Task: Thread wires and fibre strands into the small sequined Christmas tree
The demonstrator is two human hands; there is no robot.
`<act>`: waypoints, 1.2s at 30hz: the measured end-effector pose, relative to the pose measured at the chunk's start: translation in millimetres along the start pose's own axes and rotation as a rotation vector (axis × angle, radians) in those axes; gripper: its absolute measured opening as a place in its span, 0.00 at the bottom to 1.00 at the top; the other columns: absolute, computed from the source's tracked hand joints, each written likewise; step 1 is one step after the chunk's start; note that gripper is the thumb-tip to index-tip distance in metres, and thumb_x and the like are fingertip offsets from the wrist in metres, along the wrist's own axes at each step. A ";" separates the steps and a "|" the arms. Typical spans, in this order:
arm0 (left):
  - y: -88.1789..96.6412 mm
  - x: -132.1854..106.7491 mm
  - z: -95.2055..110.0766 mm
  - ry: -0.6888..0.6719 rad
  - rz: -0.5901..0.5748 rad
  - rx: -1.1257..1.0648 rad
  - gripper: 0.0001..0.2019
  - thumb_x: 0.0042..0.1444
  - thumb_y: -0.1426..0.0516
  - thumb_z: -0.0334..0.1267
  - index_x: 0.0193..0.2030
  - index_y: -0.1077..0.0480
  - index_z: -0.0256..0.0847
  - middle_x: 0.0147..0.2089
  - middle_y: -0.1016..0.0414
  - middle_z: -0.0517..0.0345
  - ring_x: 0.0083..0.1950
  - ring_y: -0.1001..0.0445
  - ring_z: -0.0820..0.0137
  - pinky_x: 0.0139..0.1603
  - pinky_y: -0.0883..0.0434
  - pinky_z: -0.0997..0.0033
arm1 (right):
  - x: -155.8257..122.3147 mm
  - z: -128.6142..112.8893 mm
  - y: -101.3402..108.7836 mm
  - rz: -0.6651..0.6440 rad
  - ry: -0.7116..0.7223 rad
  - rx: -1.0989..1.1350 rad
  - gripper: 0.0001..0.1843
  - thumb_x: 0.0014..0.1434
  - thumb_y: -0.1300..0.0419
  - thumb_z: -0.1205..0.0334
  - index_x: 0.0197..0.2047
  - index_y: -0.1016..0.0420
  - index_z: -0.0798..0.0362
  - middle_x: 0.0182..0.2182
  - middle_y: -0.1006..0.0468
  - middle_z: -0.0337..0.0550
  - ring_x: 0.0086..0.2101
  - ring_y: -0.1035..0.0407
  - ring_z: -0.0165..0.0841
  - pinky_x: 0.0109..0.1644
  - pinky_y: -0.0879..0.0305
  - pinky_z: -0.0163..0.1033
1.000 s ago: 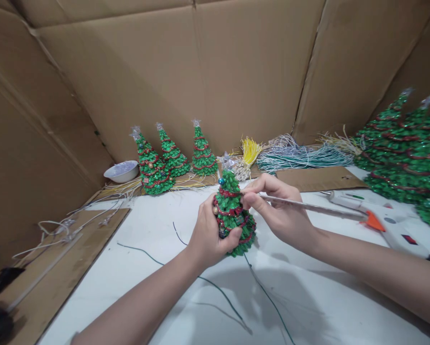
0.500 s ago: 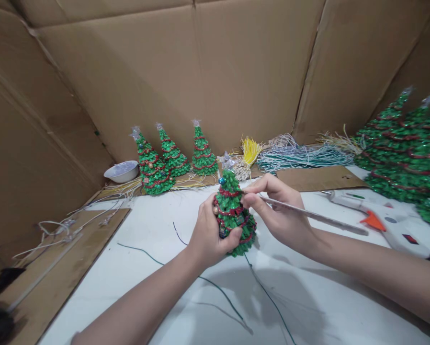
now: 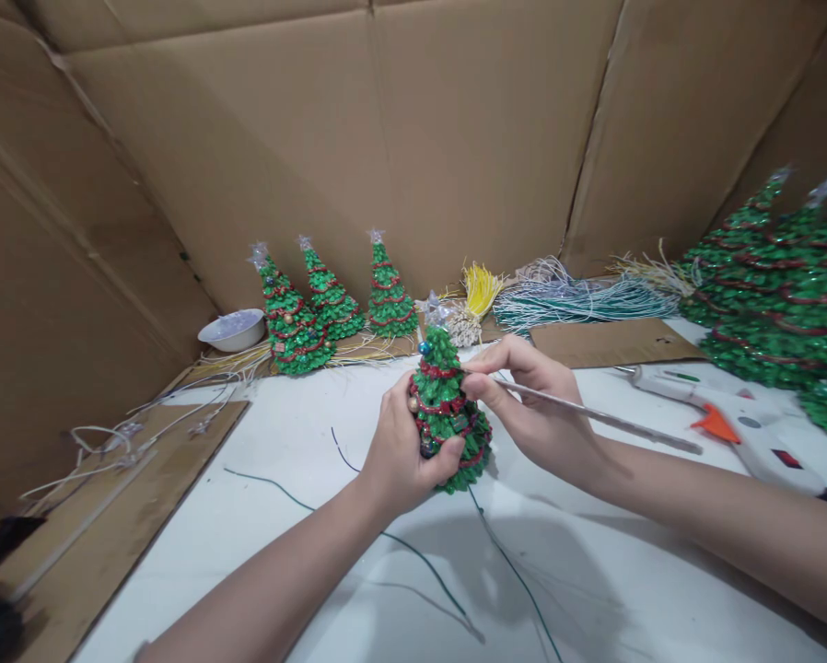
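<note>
My left hand (image 3: 403, 451) is wrapped round the lower left side of a small green Christmas tree figurine (image 3: 447, 419), thumb across its front. Red garlands, small ball ornaments and a clear star topper (image 3: 434, 308) decorate it. Between the thumb and fingers of my right hand (image 3: 534, 387) is a thin, long grey stick-like tool (image 3: 607, 419), its near end sloping down to the right. The tool's tip is at the tree's upper right side, mostly hidden by my fingertips. Dark green wires (image 3: 517, 575) trail out from beneath the tree over the white tabletop (image 3: 282, 562).
Three similar trees (image 3: 296, 318) stand at the back left beside a white bowl (image 3: 232, 329). Bundled wires (image 3: 586, 299) and a yellow-tipped bunch (image 3: 481, 290) lie behind. A glue gun (image 3: 738, 414) rests right, near larger trees (image 3: 773, 285). Cardboard walls (image 3: 455, 138) enclose the table.
The tool in my right hand has tilted very slightly. Both hands stay at the tree, and the whole view has shifted a little.
</note>
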State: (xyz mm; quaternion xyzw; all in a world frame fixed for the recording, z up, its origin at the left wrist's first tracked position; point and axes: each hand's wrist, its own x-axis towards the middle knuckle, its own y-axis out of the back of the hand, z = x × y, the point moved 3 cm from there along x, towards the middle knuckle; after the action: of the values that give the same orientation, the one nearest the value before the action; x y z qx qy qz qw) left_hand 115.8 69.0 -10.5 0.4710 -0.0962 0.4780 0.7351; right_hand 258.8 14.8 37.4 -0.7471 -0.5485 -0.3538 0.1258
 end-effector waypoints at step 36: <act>3.2 0.6 4.3 -0.001 -0.007 0.010 0.31 0.50 0.48 0.50 0.57 0.55 0.40 0.51 0.38 0.45 0.51 0.35 0.56 0.48 0.36 0.52 | 18.9 -6.8 1.4 -0.312 -0.211 0.238 0.17 0.56 0.45 0.50 0.23 0.38 0.53 0.21 0.31 0.36 0.26 0.36 0.28 0.31 0.42 0.34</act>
State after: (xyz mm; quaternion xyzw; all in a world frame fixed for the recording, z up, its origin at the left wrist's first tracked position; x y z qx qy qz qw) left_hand 114.9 66.3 -5.9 0.4755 -0.0927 0.4757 0.7342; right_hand 260.2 24.2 55.1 -0.6660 -0.7054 -0.2216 0.0986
